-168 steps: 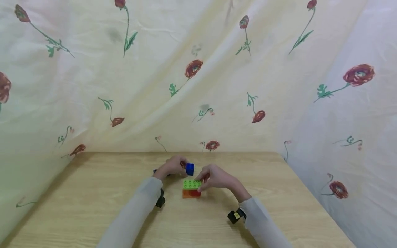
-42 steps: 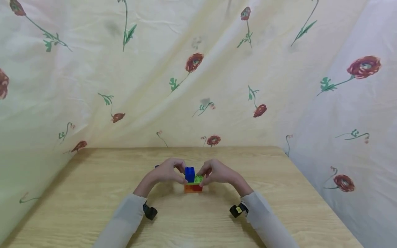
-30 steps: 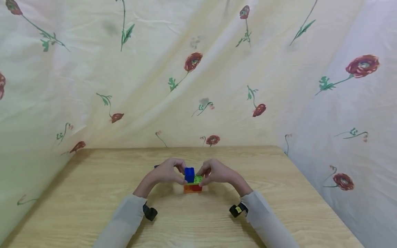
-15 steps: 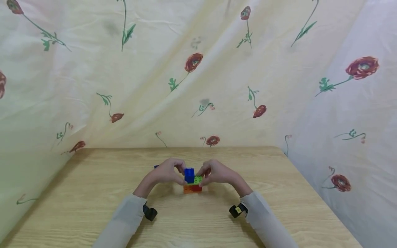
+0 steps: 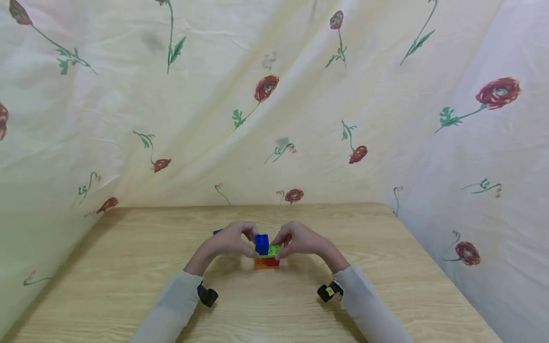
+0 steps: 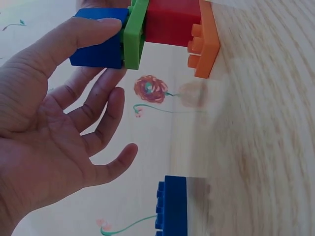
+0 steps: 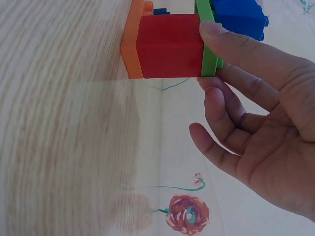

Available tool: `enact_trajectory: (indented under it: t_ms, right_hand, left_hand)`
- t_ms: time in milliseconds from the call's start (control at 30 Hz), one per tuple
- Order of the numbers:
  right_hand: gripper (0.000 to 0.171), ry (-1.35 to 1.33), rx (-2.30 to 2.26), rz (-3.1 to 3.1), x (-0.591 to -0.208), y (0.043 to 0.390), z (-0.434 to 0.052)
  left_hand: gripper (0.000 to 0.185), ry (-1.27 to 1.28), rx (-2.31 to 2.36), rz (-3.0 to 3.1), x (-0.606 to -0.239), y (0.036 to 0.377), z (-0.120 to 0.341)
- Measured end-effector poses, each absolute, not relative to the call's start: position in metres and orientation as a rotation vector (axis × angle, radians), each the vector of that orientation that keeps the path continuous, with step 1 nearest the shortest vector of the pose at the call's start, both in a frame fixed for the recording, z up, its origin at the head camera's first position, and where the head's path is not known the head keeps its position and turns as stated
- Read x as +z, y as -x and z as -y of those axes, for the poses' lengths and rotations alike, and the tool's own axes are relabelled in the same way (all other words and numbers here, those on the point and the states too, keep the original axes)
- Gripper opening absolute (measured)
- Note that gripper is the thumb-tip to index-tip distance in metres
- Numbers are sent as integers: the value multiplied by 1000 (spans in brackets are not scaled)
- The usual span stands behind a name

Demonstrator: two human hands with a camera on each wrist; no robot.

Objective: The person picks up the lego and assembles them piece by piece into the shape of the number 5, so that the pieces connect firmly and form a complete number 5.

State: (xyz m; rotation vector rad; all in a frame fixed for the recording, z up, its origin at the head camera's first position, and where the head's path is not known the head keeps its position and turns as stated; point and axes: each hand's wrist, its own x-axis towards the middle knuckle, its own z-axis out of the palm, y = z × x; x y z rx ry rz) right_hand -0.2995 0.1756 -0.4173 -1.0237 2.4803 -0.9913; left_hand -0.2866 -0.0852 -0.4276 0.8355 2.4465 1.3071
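Observation:
A small stack of toy building bricks stands mid-table in the head view. Its base is a thin orange brick (image 5: pixel 259 263), with a red brick (image 7: pixel 170 46) on the right part. Across the red one lies a thin green brick (image 5: pixel 274 249). On the green brick's left end is a blue brick (image 5: pixel 261 245); some green studs show at their joint in the left wrist view, so I cannot tell if it is fully seated. My left hand (image 5: pixel 228 239) pinches the blue brick between thumb and fingers. With thumb and fingertips, my right hand (image 5: pixel 303 239) pinches the green brick's right end.
Behind my left hand lies another blue brick (image 6: pixel 175 206), mostly hidden in the head view, its studs showing in the left wrist view. The pale wooden table (image 5: pixel 266 309) ends at a flowered cloth (image 5: pixel 193 119) at the back and sides.
Earlier, my left hand held the blue brick above and behind the stack; now that brick is on the green brick's left end. Over the last second both hands have stayed nearly still.

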Motion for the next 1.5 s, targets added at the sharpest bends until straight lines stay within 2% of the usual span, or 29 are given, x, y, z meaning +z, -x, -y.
enact_trajectory:
  t_ms: [1500]
  right_hand:
    - [29, 1015, -1004, -2503, -417, 296, -174]
  left_hand:
    - [22, -780, 1343, -2544, -428, 283, 81]
